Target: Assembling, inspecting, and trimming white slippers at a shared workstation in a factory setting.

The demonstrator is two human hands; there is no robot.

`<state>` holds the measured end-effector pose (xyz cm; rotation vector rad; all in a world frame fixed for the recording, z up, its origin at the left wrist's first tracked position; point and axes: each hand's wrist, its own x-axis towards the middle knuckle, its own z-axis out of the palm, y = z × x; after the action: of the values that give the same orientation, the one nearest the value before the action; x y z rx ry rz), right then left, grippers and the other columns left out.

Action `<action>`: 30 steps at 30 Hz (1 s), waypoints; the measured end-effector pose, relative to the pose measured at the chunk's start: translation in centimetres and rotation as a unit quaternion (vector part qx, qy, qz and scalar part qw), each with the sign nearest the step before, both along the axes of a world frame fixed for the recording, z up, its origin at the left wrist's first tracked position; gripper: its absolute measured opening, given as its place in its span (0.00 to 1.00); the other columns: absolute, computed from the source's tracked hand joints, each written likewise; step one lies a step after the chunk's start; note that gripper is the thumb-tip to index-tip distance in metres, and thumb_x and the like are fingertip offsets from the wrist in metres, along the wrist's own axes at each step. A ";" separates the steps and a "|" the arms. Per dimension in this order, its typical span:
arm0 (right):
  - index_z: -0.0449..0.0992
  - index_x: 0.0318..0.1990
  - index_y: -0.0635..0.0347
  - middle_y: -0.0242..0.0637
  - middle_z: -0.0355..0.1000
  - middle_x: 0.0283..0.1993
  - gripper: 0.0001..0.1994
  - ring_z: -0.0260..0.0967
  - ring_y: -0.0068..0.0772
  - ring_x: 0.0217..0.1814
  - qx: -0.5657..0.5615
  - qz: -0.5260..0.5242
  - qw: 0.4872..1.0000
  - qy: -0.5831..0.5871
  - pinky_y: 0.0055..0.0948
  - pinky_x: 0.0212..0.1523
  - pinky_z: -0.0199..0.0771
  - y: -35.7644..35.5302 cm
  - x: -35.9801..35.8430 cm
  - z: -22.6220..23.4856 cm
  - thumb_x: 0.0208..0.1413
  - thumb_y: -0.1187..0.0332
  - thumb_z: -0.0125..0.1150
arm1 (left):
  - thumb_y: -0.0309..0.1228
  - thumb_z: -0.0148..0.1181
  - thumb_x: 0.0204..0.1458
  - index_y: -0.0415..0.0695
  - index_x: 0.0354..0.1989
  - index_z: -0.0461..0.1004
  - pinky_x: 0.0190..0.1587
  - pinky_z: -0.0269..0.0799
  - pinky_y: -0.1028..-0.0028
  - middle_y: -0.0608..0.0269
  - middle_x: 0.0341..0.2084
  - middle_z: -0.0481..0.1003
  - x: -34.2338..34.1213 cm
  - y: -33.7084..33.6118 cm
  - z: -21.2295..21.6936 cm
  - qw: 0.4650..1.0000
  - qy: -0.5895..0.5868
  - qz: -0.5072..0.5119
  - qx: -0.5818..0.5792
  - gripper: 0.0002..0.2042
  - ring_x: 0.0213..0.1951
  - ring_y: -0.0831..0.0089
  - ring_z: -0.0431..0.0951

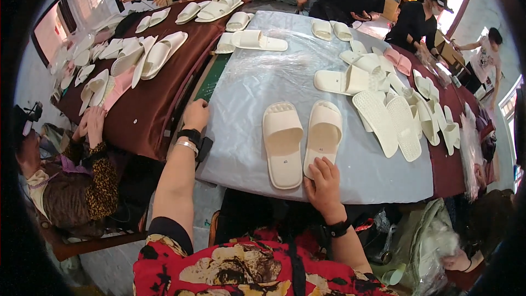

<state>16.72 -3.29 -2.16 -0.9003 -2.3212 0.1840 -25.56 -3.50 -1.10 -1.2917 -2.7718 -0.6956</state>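
Note:
A pair of cream slide slippers lies side by side in front of me, toes pointing away. My right hand (324, 185) grips the heel of the right slipper (323, 131), fingers on top of the footbed and thumb at its left edge. The left slipper (283, 148) lies flat beside it, untouched. My left hand (196, 115) is curled at the left edge of the grey-covered table (235, 153); whatever its fingers may hold is hidden. Bunched clear plastic bags (274, 64) lie farther back on the cover.
More cream slippers (378, 115) are heaped at the right, with a pink pair (397, 60) behind. Others (164, 55) rest on a maroon-covered table (137, 126) at the left. A co-worker (71, 181) sits at the left; several other people stand around the far side.

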 end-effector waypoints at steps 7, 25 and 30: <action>0.71 0.45 0.61 0.45 0.65 0.54 0.18 0.59 0.51 0.60 0.000 0.003 1.000 0.005 0.54 0.57 0.57 0.0 0.3 0.0 0.44 0.70 0.62 | 0.31 0.58 0.48 0.37 0.32 0.77 0.40 0.72 0.66 0.50 0.32 0.78 1.0 -3.0 0.8 0.992 -0.060 -0.106 0.017 0.09 0.36 0.56 0.77; 0.71 0.44 0.59 0.44 0.65 0.52 0.16 0.59 0.50 0.59 0.012 0.008 1.000 -0.021 0.56 0.57 0.56 -0.1 0.3 0.3 0.44 0.69 0.61 | 0.33 0.60 0.52 0.45 0.30 0.75 0.28 0.62 0.79 0.74 0.22 0.71 5.6 -7.3 6.8 0.856 -0.460 -0.124 0.201 0.05 0.26 0.84 0.67; 0.72 0.40 0.59 0.39 0.69 0.44 0.13 0.64 0.45 0.52 0.012 0.085 0.995 0.048 0.49 0.54 0.61 -0.7 -1.4 3.6 0.44 0.71 0.61 | 0.28 0.61 0.51 0.42 0.32 0.76 0.31 0.66 0.81 0.71 0.23 0.73 7.6 -8.5 5.7 0.772 -0.560 -0.203 0.222 0.04 0.25 0.83 0.70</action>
<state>15.29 -3.99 1.48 -0.6683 -2.3040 0.2644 -18.00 -12.03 4.58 -1.6922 -2.5057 -2.7207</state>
